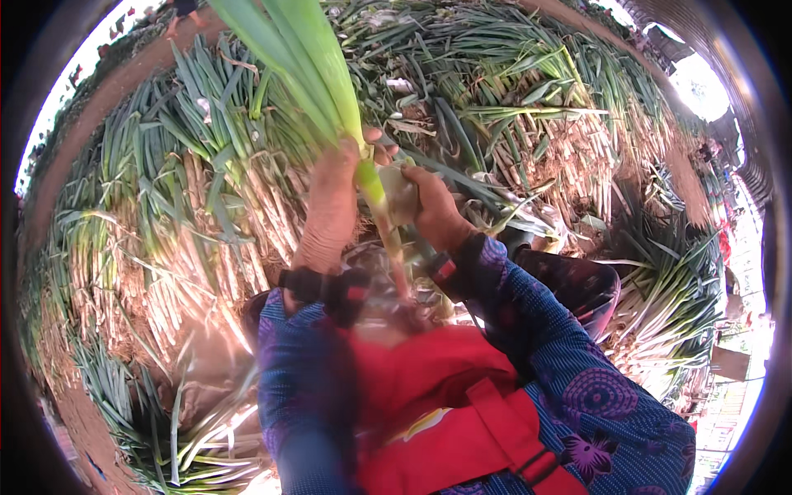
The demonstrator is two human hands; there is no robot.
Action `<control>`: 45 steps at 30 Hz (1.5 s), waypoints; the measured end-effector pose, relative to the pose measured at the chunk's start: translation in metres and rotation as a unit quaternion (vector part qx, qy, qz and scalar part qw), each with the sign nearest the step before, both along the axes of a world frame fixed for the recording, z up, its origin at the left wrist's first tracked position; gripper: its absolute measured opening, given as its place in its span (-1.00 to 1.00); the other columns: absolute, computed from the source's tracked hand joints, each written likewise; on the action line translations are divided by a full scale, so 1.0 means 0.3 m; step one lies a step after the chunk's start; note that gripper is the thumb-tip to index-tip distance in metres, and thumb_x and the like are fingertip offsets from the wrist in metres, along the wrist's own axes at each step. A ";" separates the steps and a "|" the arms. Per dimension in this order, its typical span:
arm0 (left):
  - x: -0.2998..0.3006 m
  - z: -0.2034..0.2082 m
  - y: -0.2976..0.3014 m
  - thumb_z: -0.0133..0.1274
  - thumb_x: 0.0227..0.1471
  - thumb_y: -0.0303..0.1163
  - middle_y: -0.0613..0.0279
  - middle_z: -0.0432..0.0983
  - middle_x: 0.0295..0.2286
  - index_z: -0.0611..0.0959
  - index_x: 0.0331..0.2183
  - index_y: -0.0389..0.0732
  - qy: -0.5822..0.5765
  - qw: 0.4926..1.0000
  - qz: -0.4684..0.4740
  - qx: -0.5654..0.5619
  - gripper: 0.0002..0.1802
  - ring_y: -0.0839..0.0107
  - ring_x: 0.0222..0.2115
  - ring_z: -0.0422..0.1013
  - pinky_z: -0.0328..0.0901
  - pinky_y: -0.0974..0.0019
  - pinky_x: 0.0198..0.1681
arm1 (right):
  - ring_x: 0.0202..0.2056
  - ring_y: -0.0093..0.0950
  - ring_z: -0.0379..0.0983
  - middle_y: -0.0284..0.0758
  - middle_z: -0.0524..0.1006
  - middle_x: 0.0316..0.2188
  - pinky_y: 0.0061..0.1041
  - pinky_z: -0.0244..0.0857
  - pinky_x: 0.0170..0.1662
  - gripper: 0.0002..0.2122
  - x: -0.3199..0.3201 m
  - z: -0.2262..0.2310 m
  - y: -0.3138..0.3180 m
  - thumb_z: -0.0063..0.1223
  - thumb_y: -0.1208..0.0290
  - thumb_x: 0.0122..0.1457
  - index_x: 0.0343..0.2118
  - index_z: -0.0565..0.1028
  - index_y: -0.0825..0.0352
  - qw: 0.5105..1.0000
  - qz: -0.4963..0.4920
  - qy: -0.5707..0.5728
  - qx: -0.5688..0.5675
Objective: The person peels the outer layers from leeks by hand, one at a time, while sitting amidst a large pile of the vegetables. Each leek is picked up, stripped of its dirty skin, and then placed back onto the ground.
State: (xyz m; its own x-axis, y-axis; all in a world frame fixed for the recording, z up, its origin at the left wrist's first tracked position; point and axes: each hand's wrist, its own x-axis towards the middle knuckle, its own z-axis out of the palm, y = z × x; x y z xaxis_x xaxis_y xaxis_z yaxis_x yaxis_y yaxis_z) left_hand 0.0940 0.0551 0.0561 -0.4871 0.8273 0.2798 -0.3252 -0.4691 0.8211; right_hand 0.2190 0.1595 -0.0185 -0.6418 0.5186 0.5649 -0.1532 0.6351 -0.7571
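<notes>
My left hand point(332, 198) is closed round a thick green onion point(374, 188) where its green leaves meet the pale stalk. The broad leaves rise up and away to the left, and the stalk slants down toward my lap, its root end blurred. Just right of the stalk, my right hand point(439, 210) pinches a pale, thin layer of the onion point(401, 194) between thumb and fingers. This layer stands out from the stalk; whether it is still joined cannot be made out. Both wrists are close together above my lap.
Heaped green onions point(177, 190) lie on the left, roots toward me. More piles point(528, 107) spread across the far right, and a smaller bunch point(668, 313) lies beside my right knee point(577, 285). Loose onions point(219, 450) are at the near left. A red apron point(445, 421) covers my lap.
</notes>
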 end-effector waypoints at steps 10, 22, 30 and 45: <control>-0.074 0.079 -0.106 -0.22 0.10 0.26 0.37 0.17 -0.59 0.46 -0.31 -0.14 -0.103 0.989 -0.095 0.042 -0.40 0.47 -0.60 0.14 0.14 0.35 -0.49 | -0.27 -0.32 0.47 -0.28 0.49 -0.30 -0.17 0.35 -0.06 -0.70 0.083 -0.148 0.207 -0.03 0.28 0.12 -0.12 0.39 0.31 0.619 -0.046 0.070 -0.781; -0.140 0.072 -0.085 -0.14 0.15 0.12 0.31 0.25 -0.52 0.46 -0.26 -0.25 -0.194 0.979 0.037 0.058 -0.45 0.44 -0.53 0.16 0.13 0.34 -0.42 | -0.33 -0.48 0.42 -0.28 0.47 -0.27 -0.55 0.35 -0.21 -0.65 0.262 -0.121 0.188 0.07 0.36 0.10 -0.06 0.41 0.38 0.938 -0.176 -0.122 -0.274; -0.162 0.044 -0.082 -0.12 0.14 0.10 0.32 0.25 -0.53 0.46 -0.27 -0.25 -0.217 0.973 0.017 0.080 -0.46 0.46 -0.55 0.14 0.11 0.36 -0.44 | -0.26 -0.61 0.37 -0.37 0.43 -0.31 -0.56 0.26 -0.12 -0.71 0.102 0.172 -0.135 0.05 0.45 0.12 -0.11 0.35 0.41 0.877 0.249 -0.179 -0.369; -0.198 0.007 -0.087 -0.15 0.14 0.13 0.34 0.28 -0.56 0.43 -0.35 -0.20 -0.254 0.965 0.059 0.037 -0.48 0.48 -0.58 0.17 0.10 0.39 -0.47 | -0.34 -0.66 0.28 -0.49 0.35 -0.42 -0.63 0.18 -0.24 -0.80 0.081 0.142 -0.144 0.13 0.47 0.02 -0.30 0.38 0.33 0.861 0.264 -0.217 -0.377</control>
